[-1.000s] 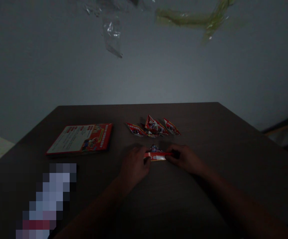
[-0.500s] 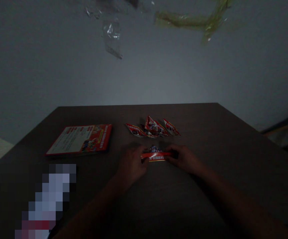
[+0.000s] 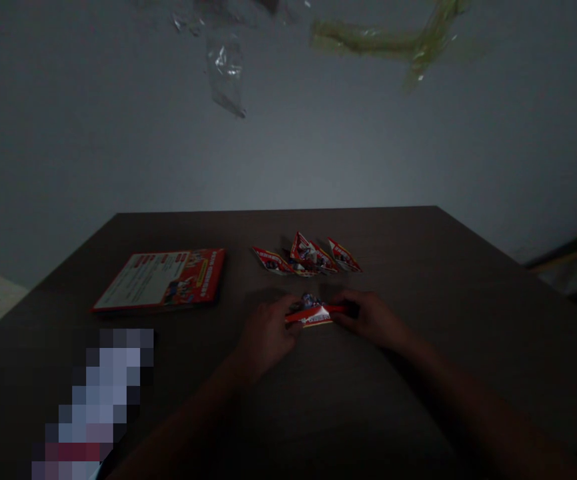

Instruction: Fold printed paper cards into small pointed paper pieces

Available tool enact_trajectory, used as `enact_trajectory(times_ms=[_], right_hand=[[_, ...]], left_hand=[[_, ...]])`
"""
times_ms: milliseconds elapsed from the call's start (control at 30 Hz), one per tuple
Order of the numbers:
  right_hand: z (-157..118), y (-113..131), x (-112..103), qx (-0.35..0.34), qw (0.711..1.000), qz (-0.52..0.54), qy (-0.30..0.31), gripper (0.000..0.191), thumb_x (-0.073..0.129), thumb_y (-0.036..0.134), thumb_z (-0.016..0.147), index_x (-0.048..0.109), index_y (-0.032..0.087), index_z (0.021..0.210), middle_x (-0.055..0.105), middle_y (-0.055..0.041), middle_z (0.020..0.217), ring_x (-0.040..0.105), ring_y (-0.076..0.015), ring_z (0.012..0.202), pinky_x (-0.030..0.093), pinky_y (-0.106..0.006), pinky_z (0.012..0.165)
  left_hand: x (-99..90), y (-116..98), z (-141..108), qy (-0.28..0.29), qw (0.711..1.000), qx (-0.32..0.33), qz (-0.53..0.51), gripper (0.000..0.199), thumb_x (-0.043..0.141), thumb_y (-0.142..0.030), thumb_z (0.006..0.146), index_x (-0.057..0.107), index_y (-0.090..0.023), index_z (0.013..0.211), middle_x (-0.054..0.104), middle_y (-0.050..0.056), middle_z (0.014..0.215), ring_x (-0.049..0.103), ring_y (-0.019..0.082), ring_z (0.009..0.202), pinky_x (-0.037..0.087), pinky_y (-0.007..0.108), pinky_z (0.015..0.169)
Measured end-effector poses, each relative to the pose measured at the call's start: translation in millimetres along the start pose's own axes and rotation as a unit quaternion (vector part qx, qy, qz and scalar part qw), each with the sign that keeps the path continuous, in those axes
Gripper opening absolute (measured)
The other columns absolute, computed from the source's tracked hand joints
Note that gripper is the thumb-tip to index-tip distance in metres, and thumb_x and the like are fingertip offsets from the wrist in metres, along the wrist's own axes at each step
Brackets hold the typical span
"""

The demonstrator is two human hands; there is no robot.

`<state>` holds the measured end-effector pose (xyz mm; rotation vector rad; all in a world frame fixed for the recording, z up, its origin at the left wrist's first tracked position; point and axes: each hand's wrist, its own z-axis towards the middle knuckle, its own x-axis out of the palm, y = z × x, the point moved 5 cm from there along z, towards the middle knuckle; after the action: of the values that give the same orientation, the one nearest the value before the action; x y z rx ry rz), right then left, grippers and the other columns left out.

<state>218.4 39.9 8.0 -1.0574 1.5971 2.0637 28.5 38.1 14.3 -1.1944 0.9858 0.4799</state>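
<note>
Between my two hands is a red printed paper point(image 3: 318, 313), partly folded, with white lettering along its near edge and a picture on its far part. My left hand point(image 3: 271, 330) is closed on the paper's left end, fingers and thumb pinching it. At the right end my right hand point(image 3: 368, 317) pinches it too, fingers bent over the edge. Just beyond the hands lie several folded red paper pieces point(image 3: 303, 257) with pointed tips, close together. The underside of the held paper is hidden.
A stack of red and white printed sheets point(image 3: 153, 280) lies at the left of the dark table point(image 3: 443, 267). Nearer me on the left is a pixelated, phone-like shape point(image 3: 106, 393). A grey wall point(image 3: 288, 147) with tape scraps point(image 3: 363, 40) stands behind the table.
The held paper has tilted slightly, its left end now a little lower and nearer me. My left hand has shifted slightly; the right hand and the folded pieces look the same.
</note>
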Motion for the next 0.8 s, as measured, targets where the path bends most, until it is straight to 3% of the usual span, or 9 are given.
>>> enact_trajectory(times_ms=[333, 800], right_hand=[[0.1, -0.4, 0.7, 0.011, 1.000, 0.000, 0.024, 0.015, 0.062, 0.021, 0.076, 0.065, 0.019, 0.091, 0.067, -0.0019, 0.083, 0.061, -0.0150, 0.072, 0.046, -0.025, 0.064], [0.6, 0.3, 1.0, 0.016, 1.000, 0.000, 0.019, 0.015, 0.061, 0.021, 0.077, 0.065, 0.019, 0.092, 0.068, -0.0016, 0.083, 0.061, -0.0148, 0.072, 0.044, -0.025, 0.064]], left_hand=[[0.7, -4.6, -3.1, 0.040, 0.997, -0.021, 0.055, 0.047, 0.060, -0.023, 0.076, 0.051, -0.028, 0.122, 0.069, 0.004, 0.101, 0.063, 0.022, 0.093, 0.047, 0.033, 0.081], [-3.0, -2.5, -3.4, 0.019, 0.995, -0.094, 0.031, 0.035, 0.061, -0.031, 0.077, 0.058, -0.025, 0.111, 0.068, 0.004, 0.104, 0.063, 0.022, 0.096, 0.046, 0.030, 0.081]])
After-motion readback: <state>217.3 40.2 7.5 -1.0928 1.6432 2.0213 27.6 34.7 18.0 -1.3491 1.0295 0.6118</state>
